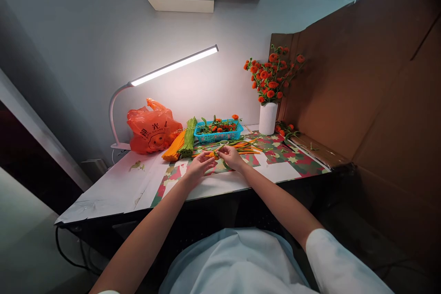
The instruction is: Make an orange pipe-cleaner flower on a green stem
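Observation:
My left hand [199, 166] and my right hand [232, 157] meet over the front middle of the table. Between their fingertips is a small orange flower [213, 154] with some green on it. The fingers of both hands are closed on it; its finer parts are too small to make out. Just beyond the hands lie loose orange and green pipe cleaners [250, 148]. To the left sit a bundle of orange pipe cleaners [172, 149] and a bundle of green pipe cleaners [189, 138].
Behind the hands stands a blue basket [218, 137] of orange flowers and green stems. A white ribbed vase [268, 119] holds more flowers. An orange plastic bag [151, 128] and a lit lamp [175, 65] are at left. Cardboard [361, 87] walls the right side.

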The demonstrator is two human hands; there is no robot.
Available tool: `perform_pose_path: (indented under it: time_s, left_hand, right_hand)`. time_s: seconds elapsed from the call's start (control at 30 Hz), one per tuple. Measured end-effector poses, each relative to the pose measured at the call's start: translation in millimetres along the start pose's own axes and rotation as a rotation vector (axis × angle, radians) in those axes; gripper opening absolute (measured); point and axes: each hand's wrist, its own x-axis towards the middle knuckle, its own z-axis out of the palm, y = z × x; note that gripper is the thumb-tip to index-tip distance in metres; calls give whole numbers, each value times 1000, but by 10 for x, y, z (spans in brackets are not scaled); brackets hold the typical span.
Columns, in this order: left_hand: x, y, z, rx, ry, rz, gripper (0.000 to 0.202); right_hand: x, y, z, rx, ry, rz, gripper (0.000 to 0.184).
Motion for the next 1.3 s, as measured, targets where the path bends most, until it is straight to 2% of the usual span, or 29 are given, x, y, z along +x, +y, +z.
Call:
perform_pose_path:
  time_s: [0.1,0.3,0.5,0.67,0.9,0.97,1.1,1.17,1.3]
  left_hand:
    - [31,-25,-16,10,21,14,44]
    - [68,-39,-54,-73,-43,-48,36]
    - [15,29,3,-97,-8,-116,25]
    - [4,52,24,-164,2,-147,17]
    - [16,53,38,-94,30,-227,32]
    - [29,29,38,-28,29,-175,38]
    - [30,-23,31,124,37,204,45]
    - [25,-40,24,199,25,327,52]
    - [34,-50,1,228,14,288,48]
  right_hand:
    - [-29,3,21,-57,15,-20,37]
    - [-96,-23,24,-93,10,-115,29]
    - [-116,-31,30,-200,37,-242,10]
    - [-98,-5,48,-279,55,-358,4]
    - [-93,-19,9,-412,27,-418,6]
    - [-91,-13,0,-435,42,-388,5]
    - [-79,11,-4,-441,92,-281,8]
    - [-78,16,1,-452,94,-242,10]
    - [-93,-4,6,-448,78,-224,16]
